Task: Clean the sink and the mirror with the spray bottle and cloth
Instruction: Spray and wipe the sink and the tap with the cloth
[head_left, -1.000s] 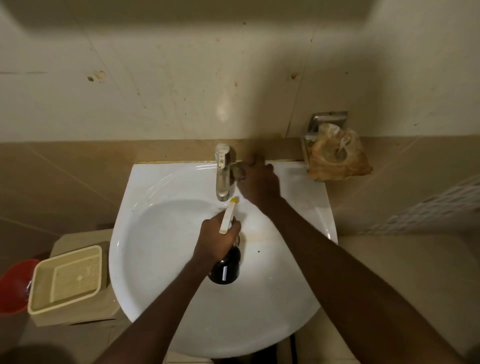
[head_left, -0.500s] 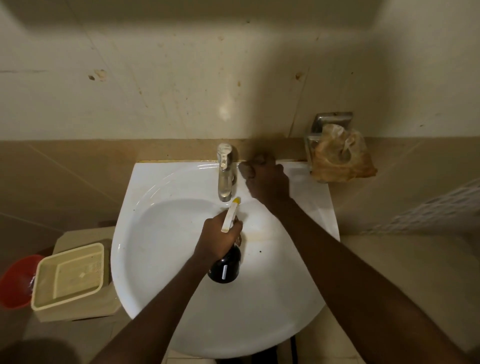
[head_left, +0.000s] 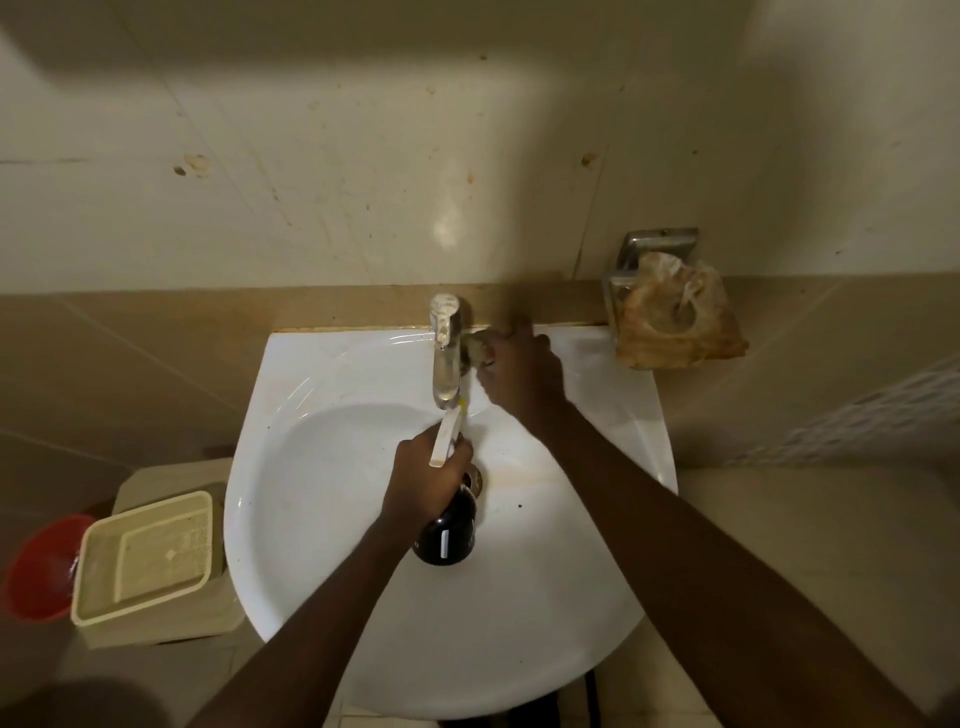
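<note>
At the centre of the frame a white sink (head_left: 322, 519) is seen from above, its chrome tap (head_left: 445, 353) at the upper middle. The left hand (head_left: 428, 480) grips a dark spray bottle (head_left: 447, 530) over the basin, nozzle toward the tap. The right hand (head_left: 522, 374) presses a bunched cloth (head_left: 475, 349) against the rim just right of the tap. At lower left sit a cream tub (head_left: 145, 556) and a red bowl (head_left: 39, 566).

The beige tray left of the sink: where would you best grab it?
Probably by a raised edge of the beige tray, coming from above. It lies flat and open side up, so a thumb can hook inside its rim. Both hands are busy now.
</note>
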